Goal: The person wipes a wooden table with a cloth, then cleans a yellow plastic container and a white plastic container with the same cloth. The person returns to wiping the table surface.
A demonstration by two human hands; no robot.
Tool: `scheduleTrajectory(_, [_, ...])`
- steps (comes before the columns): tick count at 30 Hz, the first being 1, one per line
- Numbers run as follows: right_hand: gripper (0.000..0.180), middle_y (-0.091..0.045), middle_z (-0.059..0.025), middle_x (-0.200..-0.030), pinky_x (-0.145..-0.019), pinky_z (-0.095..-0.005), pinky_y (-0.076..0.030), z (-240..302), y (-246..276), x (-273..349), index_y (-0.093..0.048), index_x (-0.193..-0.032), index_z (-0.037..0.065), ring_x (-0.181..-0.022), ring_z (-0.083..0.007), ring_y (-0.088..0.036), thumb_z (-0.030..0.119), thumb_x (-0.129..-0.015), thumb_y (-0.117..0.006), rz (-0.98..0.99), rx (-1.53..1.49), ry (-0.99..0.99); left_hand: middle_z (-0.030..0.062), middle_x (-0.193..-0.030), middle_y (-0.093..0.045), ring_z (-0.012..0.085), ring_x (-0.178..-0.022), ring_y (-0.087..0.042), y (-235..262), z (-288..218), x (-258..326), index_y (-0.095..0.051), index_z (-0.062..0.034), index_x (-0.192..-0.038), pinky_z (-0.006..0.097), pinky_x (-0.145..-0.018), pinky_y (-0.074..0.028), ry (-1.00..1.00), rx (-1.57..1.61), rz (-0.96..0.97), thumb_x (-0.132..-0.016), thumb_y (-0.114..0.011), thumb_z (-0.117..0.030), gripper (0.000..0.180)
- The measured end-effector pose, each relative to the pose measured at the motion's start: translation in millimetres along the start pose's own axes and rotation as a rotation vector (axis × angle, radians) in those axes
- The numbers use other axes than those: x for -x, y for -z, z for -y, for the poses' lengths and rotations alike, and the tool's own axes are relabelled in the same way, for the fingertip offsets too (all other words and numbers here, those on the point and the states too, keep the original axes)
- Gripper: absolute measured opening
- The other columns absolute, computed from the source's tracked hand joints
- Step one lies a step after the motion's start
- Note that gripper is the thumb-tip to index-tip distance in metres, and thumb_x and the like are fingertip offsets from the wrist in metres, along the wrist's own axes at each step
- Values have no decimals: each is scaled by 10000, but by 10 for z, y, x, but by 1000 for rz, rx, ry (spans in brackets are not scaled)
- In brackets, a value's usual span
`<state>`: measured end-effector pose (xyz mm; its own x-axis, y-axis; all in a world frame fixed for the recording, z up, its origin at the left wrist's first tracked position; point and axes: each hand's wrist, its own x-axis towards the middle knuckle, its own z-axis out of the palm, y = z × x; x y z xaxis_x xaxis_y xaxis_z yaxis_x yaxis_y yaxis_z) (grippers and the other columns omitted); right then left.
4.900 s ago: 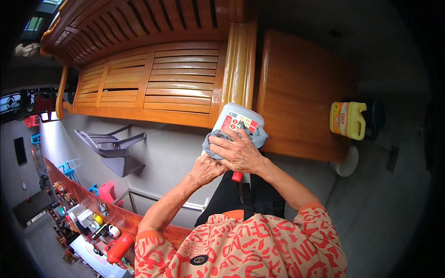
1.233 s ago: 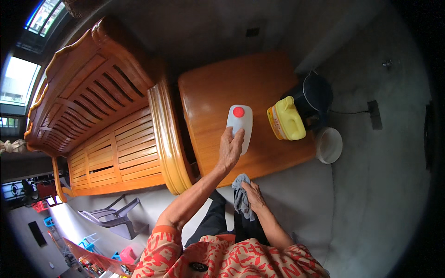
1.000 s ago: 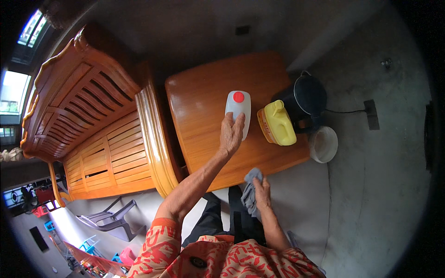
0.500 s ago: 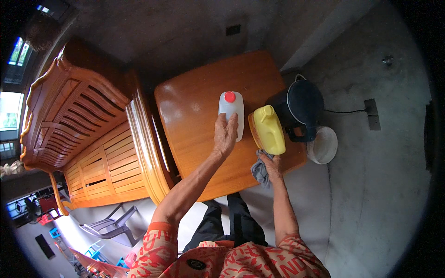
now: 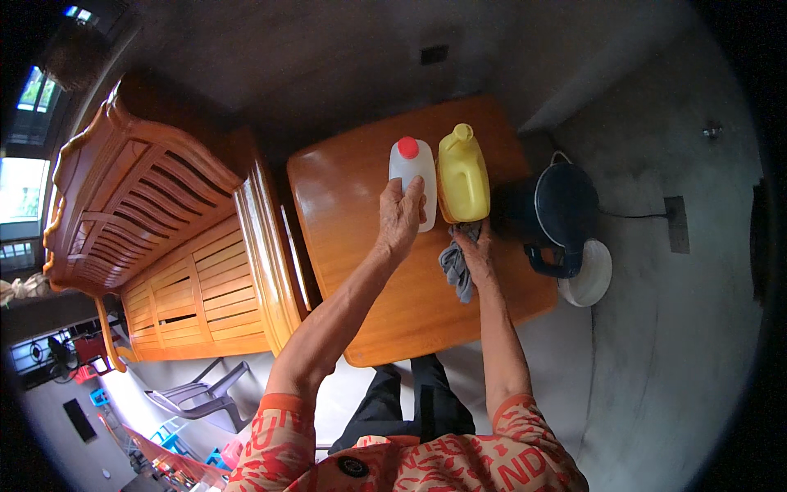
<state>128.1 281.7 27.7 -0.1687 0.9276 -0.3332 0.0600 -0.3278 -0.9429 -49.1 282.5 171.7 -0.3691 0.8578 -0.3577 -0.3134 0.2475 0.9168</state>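
A white bottle with a red cap (image 5: 422, 168) stands on the wooden table (image 5: 352, 271). My left hand (image 5: 400, 215) is closed around its near side, the thumb lying along the front. Just right of it stands a yellow jug with a moulded handle (image 5: 469, 184), a narrow gap between the two. My right hand (image 5: 477, 252) is at the jug's near lower end, its fingers seeming to touch it. A crumpled grey cloth (image 5: 456, 271) is bunched in that hand and hangs over the tabletop. Some right fingertips are hidden behind cloth and jug.
A dark electric kettle (image 5: 566, 205) stands at the table's right, its cord running to a wall socket (image 5: 676, 223). Behind it shows a white bowl (image 5: 592, 277). A slatted wooden bench (image 5: 184, 287) borders the table on the left, with a grey plastic chair (image 5: 209, 398) nearer.
The yellow jug has moved away from me and to the left, beside the white bottle, with my right hand and the cloth following. My left hand and the bottle have shifted slightly farther off.
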Motion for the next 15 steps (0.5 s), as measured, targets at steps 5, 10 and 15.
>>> scheduleTrajectory(5, [807, -431, -121, -1328, -983, -368, -374, 49, -23, -16, -268, -1455, 93, -1202, -243, -429, 194, -791, -716, 42, 52, 31, 27, -729, -511, 108, -623, -489, 46, -62, -77, -509, -29, -892, 281, -556, -416, -36, -64, 10, -936, -548, -352, 328])
scheduleTrajectory(10, [691, -360, -195, -1350, -1026, -466, -309, -104, 2, 184, -306, -1381, 33, -1239, -355, -357, 213, -812, -656, -215, 421, 108, 62, -838, -607, 131, -733, -573, 99, 10, -137, -530, 5, -979, 292, -673, -483, -92, 62, 121, -943, -554, -352, 360])
scheduleTrajectory(15, [728, -316, -231, -1393, -1010, -532, -307, -289, -126, 412, -286, -1401, 42, -1244, -414, -331, 351, -838, -630, -296, 971, 17, 121, -1134, -570, 171, -1024, -533, 501, 182, 101, -512, 30, -1208, 305, -885, -445, -302, -131, -39, -950, -554, -318, 436])
